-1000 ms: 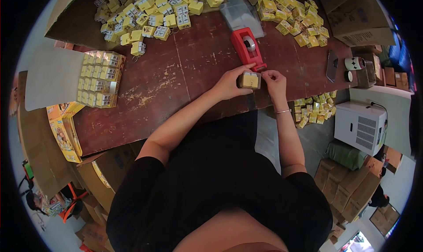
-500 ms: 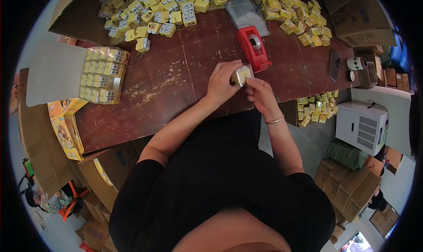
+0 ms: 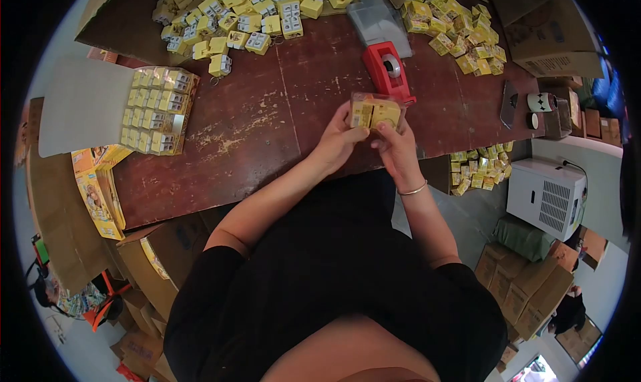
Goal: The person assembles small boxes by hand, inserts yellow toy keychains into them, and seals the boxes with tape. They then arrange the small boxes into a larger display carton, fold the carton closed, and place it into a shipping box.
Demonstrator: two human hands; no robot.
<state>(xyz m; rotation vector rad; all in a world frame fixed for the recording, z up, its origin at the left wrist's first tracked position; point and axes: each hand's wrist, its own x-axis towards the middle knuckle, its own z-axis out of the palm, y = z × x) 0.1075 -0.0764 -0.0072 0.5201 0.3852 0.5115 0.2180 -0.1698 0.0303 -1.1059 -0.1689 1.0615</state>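
Between both hands, over the dark red table (image 3: 240,108), is a yellow package in clear plastic (image 3: 376,114), its printed face towards me. My left hand (image 3: 339,142) is closed on its left side, thumb at the lower edge. On the right side my right hand (image 3: 396,150) grips it, thumb on the front. Just beyond the package stands a red tape dispenser (image 3: 388,72). Clear plastic sheets (image 3: 374,23) lie behind the dispenser.
Yellow-and-white small boxes (image 3: 250,23) are heaped at the back left, yellow packets (image 3: 461,32) at the back right. An open display box (image 3: 157,112) holds rows of them. A phone (image 3: 509,104) and a patterned cup (image 3: 539,102) are at the right.
The package has been turned so its wide yellow face shows. My right hand has shifted from its edge to a grip on the right side.
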